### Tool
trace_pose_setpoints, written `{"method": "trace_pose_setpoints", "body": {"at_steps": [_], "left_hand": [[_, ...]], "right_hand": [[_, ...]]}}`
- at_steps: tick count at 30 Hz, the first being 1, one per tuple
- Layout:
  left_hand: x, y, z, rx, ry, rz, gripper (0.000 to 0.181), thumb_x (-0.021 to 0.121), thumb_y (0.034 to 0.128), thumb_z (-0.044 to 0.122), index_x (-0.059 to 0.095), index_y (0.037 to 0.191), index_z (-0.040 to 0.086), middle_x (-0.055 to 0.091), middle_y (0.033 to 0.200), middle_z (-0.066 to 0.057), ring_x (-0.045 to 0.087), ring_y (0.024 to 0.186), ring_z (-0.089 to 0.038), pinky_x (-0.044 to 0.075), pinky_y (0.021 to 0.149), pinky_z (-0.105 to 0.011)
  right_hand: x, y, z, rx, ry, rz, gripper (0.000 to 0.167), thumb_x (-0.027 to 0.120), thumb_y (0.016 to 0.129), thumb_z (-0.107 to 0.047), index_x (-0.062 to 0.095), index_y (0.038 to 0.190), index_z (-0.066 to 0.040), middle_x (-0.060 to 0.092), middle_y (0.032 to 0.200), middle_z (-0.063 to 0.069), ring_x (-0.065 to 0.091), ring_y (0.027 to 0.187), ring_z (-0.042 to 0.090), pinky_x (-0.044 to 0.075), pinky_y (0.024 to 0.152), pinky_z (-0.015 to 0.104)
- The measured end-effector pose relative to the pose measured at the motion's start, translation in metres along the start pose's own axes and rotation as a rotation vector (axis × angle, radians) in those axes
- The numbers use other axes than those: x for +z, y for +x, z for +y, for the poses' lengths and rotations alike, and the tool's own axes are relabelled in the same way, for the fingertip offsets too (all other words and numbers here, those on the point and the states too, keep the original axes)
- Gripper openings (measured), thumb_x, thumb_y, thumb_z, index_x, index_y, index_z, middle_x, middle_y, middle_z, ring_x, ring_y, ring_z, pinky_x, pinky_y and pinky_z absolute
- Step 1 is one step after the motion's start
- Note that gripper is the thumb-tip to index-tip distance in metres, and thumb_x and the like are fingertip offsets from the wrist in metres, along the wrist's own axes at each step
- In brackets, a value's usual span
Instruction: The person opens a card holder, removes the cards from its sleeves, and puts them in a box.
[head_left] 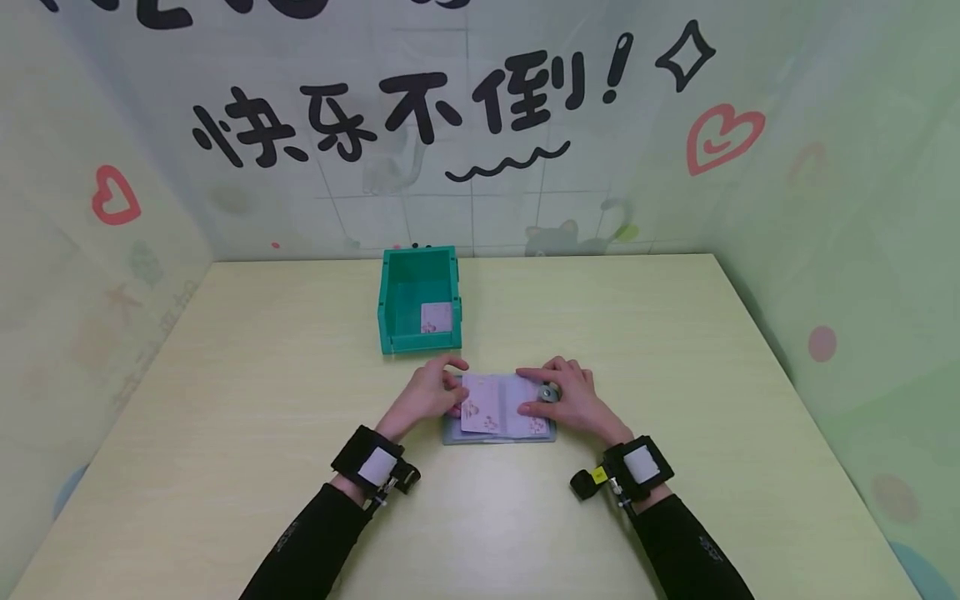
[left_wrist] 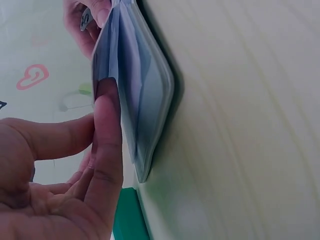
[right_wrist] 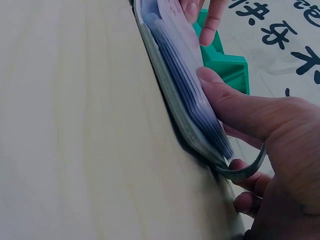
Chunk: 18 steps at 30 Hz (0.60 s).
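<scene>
A small card album (head_left: 498,438) with clear sleeves lies open on the table in the head view. My left hand (head_left: 426,393) pinches a pale pink patterned card (head_left: 480,404) at its left edge, over the left page. In the left wrist view, a fingertip of that hand reaches in among the sleeves (left_wrist: 114,55). My right hand (head_left: 573,398) holds the album's right side, its thumb on the right page. The right wrist view shows the stacked pages (right_wrist: 187,95) under that thumb and a curved closing strap (right_wrist: 249,171) against the fingers.
Behind the album stands a green open-fronted bin (head_left: 384,317) with a pink card (head_left: 437,317) inside. The pale wooden table (head_left: 262,358) ends at a printed back wall, with further printed panels on both sides.
</scene>
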<state>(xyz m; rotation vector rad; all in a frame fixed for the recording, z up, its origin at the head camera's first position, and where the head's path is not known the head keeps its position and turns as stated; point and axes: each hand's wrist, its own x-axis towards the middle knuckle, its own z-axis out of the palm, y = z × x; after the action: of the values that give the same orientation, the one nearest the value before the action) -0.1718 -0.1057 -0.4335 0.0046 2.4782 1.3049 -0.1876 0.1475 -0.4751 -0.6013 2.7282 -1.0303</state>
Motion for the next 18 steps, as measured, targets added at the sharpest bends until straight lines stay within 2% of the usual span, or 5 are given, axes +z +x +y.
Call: {"method": "trace_pose_setpoints", "body": {"at_steps": [7,11,14,18], "left_hand": [[-0.009,-0.003,-0.005,-0.021,-0.024,0.051,0.031,0.066,0.0936,0.000,0.059,0.124,0.002,0.066,0.099,-0.017,0.063,0.073,-0.020,0.052,0.063,-0.024],[-0.019,-0.003,-0.007,0.034,-0.019,0.091,0.022,0.064,0.0951,0.002,0.067,0.117,0.000,0.069,0.106,-0.019,0.064,0.084,-0.023,0.050,0.065,-0.024],[-0.027,-0.002,-0.009,0.091,-0.047,0.116,0.021,0.062,0.0969,0.003,0.069,0.116,-0.002,0.069,0.114,-0.021,0.065,0.087,-0.023,0.056,0.073,-0.029],[-0.038,-0.001,-0.010,0.121,-0.098,0.148,0.023,0.058,0.0998,0.004,0.069,0.118,-0.003,0.066,0.124,-0.022,0.067,0.093,-0.026,0.059,0.084,-0.037]], "right_hand": [[-0.001,0.000,0.001,-0.005,-0.005,-0.005,0.058,0.082,0.082,-0.035,0.065,0.136,-0.020,0.052,0.104,0.005,0.038,0.104,0.026,0.021,0.088,0.042],[-0.001,0.000,0.002,-0.003,-0.001,-0.003,0.058,0.082,0.082,-0.035,0.065,0.136,-0.020,0.052,0.104,0.005,0.038,0.104,0.026,0.020,0.088,0.042],[-0.001,0.000,0.001,-0.001,-0.002,-0.002,0.058,0.082,0.082,-0.035,0.065,0.135,-0.021,0.052,0.104,0.005,0.039,0.104,0.026,0.021,0.088,0.042],[0.000,0.000,0.001,-0.004,-0.004,-0.001,0.057,0.083,0.082,-0.036,0.065,0.135,-0.021,0.052,0.103,0.005,0.039,0.103,0.025,0.021,0.088,0.042]]}}
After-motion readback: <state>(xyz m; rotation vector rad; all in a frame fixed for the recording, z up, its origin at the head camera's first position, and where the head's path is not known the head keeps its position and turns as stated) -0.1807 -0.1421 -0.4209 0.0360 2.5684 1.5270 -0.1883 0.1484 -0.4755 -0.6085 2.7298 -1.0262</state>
